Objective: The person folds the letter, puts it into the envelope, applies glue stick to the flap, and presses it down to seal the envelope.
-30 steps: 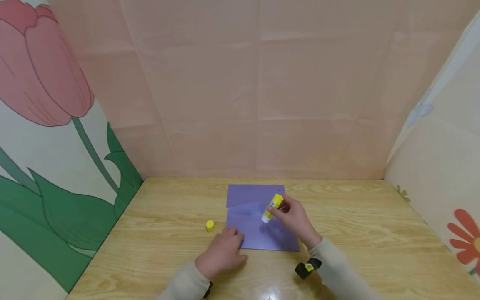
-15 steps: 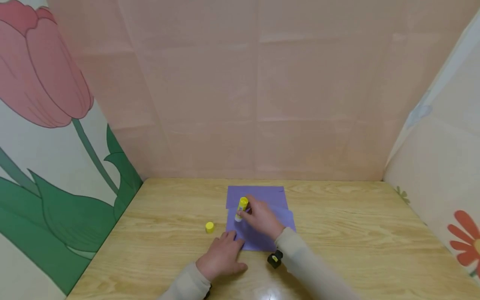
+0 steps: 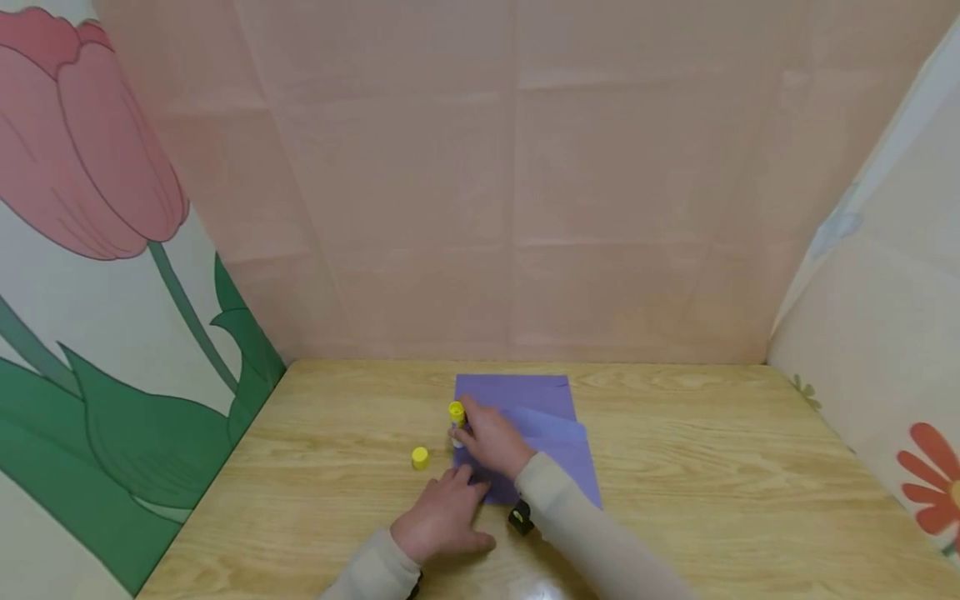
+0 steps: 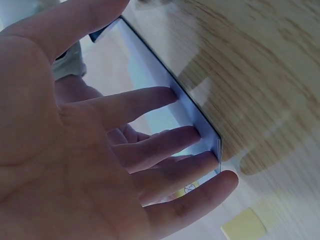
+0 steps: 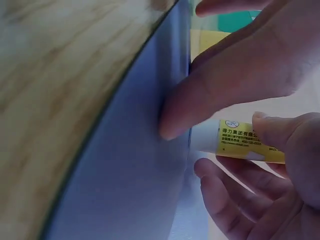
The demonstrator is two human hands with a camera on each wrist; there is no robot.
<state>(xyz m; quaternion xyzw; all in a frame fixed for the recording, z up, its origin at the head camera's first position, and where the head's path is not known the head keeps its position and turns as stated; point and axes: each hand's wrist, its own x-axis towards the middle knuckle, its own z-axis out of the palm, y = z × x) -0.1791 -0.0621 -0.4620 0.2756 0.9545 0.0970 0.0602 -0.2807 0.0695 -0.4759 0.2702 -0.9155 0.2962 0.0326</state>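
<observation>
A purple sheet of paper [image 3: 517, 387] lies on the table, with a paler folded-looking strip across it. My right hand [image 3: 495, 442] pinches a yellow glue stick [image 5: 245, 140] between thumb and fingers, its white end down at the paper's left side. My left hand [image 3: 442, 512] rests with fingers spread on the paper's near left corner; in the left wrist view those fingertips [image 4: 192, 134] touch the paper's edge [image 4: 172, 82]. The glue stick's yellow cap [image 3: 420, 458] stands on the table just left of the paper, near the left fingers.
The wooden table [image 3: 712, 467] runs back to a pink creased sheet [image 3: 510, 183]. A wall with a tulip picture [image 3: 97, 150] borders the left, and a pale wall with a red flower [image 3: 930, 475] the right.
My right hand has carried the glue stick leftward across the paper, from its right half to its left edge. My left hand has stayed nearly in place.
</observation>
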